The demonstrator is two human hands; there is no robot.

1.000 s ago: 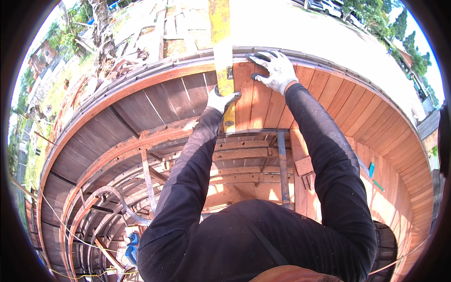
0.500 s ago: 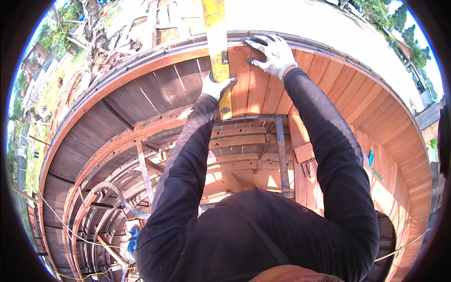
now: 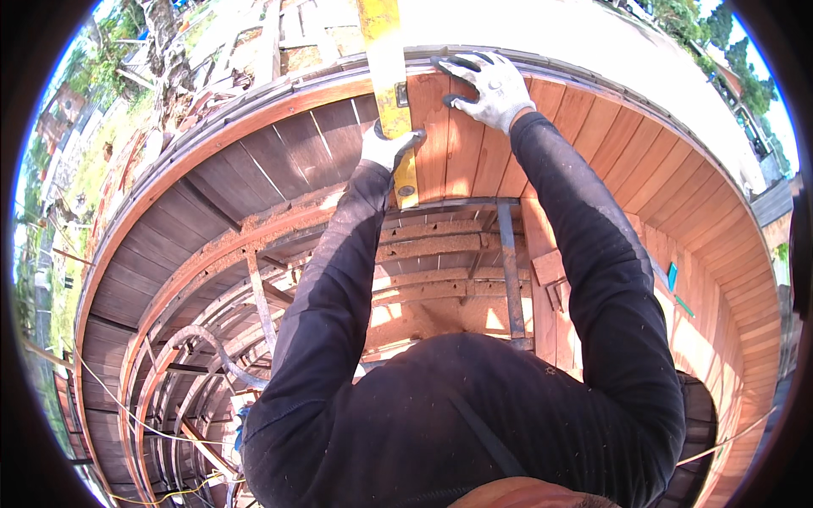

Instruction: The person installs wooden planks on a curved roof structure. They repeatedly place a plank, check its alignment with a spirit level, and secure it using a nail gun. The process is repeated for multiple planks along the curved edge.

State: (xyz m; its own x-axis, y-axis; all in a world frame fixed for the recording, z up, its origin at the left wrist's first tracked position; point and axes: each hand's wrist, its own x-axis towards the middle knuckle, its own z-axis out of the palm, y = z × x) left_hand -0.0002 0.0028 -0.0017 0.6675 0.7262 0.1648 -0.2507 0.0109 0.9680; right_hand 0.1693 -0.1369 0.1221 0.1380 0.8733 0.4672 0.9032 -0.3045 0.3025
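Left hand [image 3: 389, 148] grips level [image 3: 392, 102], thumb across its face; other fingers mostly hidden. Right hand [image 3: 494, 89] spread, fingers apart, at top edge of red planks [image 3: 461, 140]; contact unclear. Level stands across the planking where grey planks [image 3: 288, 157] meet red ones, lower end near planking's lower edge, upper end past top edge. Step looks like lining up or checking with the level; next move likely calls for steadying it and reading the edge. Lower right: block [image 3: 549, 267], teal piece [image 3: 672, 275].
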